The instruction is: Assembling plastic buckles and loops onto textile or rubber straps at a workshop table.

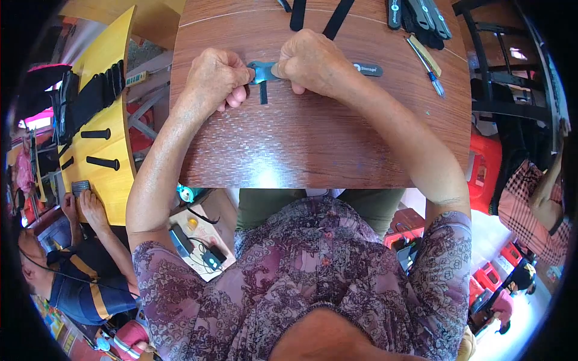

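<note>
My left hand (218,77) pinches one end of a shiny grey strap (264,73), thumb against fingers. My right hand (312,62) is closed on the strap a short way to the right, so the piece is stretched between both hands just over the brown table (337,141). A short black strip (263,94) points toward me from below its middle. Past my right wrist lies a dark grey rounded tab (368,69) with white printing; whether it belongs to the same strap is hidden by my hand.
Black straps (339,18) lie at the table's far edge, with a pile of grey tabbed straps (424,15) at far right. Near them lie a yellow-handled cutter (425,55) and a blue-clear pen-like tool (436,84). At left, a co-worker's hands (90,207) work at a yellow table (114,192).
</note>
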`<state>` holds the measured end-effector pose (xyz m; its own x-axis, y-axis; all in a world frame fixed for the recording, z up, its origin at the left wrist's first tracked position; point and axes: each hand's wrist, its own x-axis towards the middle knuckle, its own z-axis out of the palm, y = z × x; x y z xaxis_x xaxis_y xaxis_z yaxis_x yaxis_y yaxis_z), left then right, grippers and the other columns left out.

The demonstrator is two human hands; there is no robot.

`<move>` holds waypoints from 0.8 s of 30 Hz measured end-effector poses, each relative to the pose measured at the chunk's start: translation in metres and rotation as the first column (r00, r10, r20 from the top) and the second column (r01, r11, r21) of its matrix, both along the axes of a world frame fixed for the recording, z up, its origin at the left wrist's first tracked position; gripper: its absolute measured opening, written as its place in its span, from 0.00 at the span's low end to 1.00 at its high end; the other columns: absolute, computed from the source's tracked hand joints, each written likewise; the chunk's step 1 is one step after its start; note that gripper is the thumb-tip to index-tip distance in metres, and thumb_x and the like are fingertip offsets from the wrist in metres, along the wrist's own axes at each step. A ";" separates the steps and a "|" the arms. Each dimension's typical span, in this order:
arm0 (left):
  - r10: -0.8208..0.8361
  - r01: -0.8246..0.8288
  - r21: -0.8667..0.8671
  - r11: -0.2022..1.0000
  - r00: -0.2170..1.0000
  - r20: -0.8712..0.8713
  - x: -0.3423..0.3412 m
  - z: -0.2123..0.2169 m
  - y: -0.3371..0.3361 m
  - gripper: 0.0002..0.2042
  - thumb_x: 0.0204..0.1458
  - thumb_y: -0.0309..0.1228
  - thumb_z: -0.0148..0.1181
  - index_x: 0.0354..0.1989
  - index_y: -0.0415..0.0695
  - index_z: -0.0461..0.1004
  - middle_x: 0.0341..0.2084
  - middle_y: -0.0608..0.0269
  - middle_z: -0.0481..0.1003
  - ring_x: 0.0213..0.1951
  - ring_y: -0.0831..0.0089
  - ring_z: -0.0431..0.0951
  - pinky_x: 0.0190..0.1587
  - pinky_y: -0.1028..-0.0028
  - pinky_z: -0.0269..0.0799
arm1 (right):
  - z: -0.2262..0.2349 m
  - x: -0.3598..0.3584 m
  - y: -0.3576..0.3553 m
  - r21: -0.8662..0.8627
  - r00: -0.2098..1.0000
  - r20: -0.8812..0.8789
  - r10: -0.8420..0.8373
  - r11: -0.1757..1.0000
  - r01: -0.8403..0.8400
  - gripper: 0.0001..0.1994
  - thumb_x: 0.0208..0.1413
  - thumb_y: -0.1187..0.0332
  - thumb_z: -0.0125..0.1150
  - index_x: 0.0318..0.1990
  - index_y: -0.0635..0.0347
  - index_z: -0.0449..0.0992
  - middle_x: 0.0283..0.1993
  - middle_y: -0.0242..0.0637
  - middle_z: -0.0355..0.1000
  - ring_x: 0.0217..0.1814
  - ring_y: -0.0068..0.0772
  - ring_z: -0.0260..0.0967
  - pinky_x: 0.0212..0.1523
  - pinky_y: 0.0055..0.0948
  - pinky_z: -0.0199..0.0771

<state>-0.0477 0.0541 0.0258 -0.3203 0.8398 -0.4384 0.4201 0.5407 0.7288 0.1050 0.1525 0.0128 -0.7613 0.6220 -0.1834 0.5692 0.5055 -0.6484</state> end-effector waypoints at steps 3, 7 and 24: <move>-0.001 0.000 -0.020 1.000 1.000 -0.025 0.001 0.001 0.001 0.07 0.47 0.28 0.57 0.22 0.38 0.75 0.10 0.63 0.72 0.11 0.81 0.71 0.09 0.81 0.61 | 0.000 -0.001 0.000 -0.016 1.000 0.006 -0.001 1.000 0.001 0.09 0.44 0.68 0.60 0.17 0.62 0.76 0.12 0.37 0.69 0.16 0.27 0.68 0.25 0.30 0.68; 0.006 -0.007 -0.027 1.000 1.000 -0.019 0.001 0.001 0.001 0.07 0.47 0.28 0.57 0.22 0.38 0.74 0.10 0.64 0.72 0.11 0.80 0.71 0.09 0.80 0.62 | 0.001 0.000 0.000 -0.015 1.000 -0.018 0.002 1.000 -0.002 0.09 0.44 0.68 0.60 0.17 0.62 0.76 0.12 0.37 0.69 0.16 0.27 0.68 0.23 0.30 0.68; -0.013 0.015 -0.018 1.000 0.993 0.116 -0.014 -0.002 0.001 0.09 0.50 0.28 0.52 0.23 0.36 0.73 0.10 0.59 0.72 0.11 0.78 0.72 0.07 0.80 0.62 | 0.006 -0.002 -0.001 -0.009 1.000 0.030 -0.003 1.000 0.003 0.07 0.37 0.72 0.56 0.16 0.64 0.77 0.15 0.42 0.71 0.28 0.45 0.74 0.37 0.38 0.72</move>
